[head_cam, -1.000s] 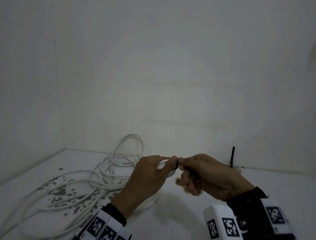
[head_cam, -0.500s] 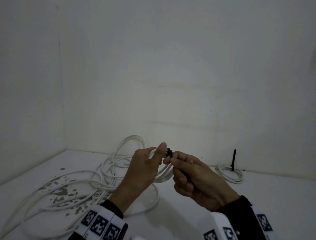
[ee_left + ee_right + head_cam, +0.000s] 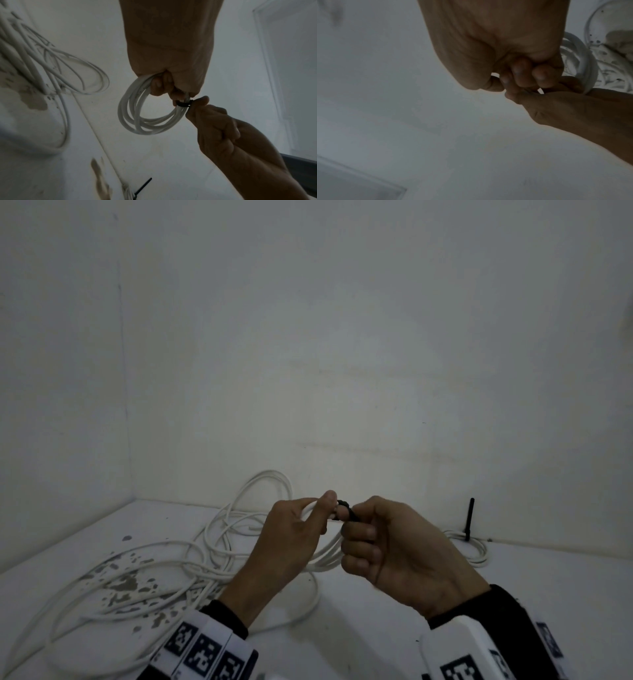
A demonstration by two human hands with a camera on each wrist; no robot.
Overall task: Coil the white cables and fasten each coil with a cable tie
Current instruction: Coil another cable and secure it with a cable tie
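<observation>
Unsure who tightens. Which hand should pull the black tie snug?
Right, probably: the right hand already pinches the black tie wrapped round the coil; the left hand grips that coil.

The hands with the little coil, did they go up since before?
Yes. In the head view both hands, left hand and right hand, rose against the loose cable pile on the table, though the camera shifted slightly too.

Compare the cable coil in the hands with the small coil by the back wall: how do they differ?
The held coil hangs in the air, gripped by the left hand; the far coil lies on the white surface. The held coil's black tie is pinched by the right hand; the far coil's tie tail stands up untouched. Both are white cable with a black tie.
</observation>
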